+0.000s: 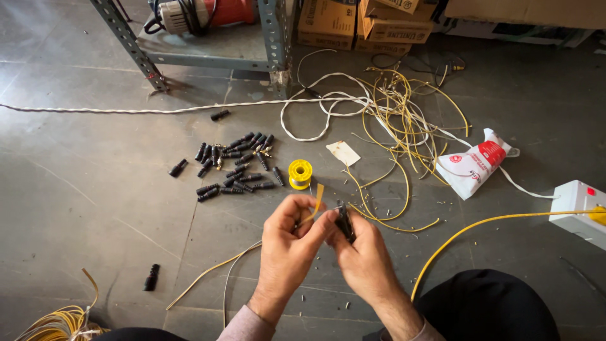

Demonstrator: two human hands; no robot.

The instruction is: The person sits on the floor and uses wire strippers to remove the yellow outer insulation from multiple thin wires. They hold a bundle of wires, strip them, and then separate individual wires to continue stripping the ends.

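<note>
My left hand (289,246) pinches a thin yellow wire (208,273) whose free end sticks up past my fingers and whose length trails down-left across the floor. My right hand (362,251) grips a small black connector (344,222) between thumb and fingers. The two hands meet at the wire's tip, close above the grey floor. A yellow solder spool (300,173) lies just beyond my hands. A scatter of several black connectors (237,165) lies further left.
A tangle of yellow and white wires (394,110) lies ahead, beside a white and red pouch (475,164). A white socket box (579,208) sits at right. A metal rack leg (129,43), cardboard boxes (328,22) and a coil of yellow wire (57,322) border the area.
</note>
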